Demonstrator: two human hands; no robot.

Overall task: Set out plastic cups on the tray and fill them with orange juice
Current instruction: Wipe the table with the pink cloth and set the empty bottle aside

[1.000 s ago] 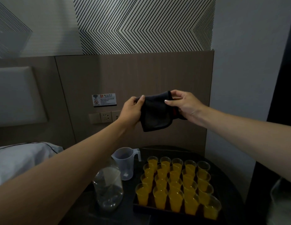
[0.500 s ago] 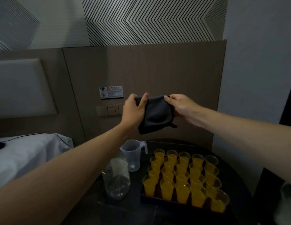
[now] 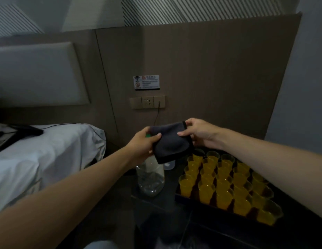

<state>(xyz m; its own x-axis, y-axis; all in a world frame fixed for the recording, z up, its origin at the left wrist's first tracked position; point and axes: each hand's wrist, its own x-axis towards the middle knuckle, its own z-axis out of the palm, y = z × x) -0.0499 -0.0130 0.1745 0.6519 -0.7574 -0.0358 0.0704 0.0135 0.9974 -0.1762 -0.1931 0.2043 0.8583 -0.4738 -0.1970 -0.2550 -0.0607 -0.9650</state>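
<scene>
cloth [image 3: 172,142] betw L grip [image 3: 142,146], R grip [image 3: 199,133], cups [image 3: 206,192] below

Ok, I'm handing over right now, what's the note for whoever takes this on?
Left hand grips the dark cloth at its left edge; right hand pinches the right edge.
Cups stand in rows on the tray, each one in view holding orange juice; the clear bottle, which looks nearly empty, stands left of it.
Done: cups set out and filled, as far as shows.
Left: likely only wiping and setting the cloth down; check cups hidden behind the right arm.
</scene>
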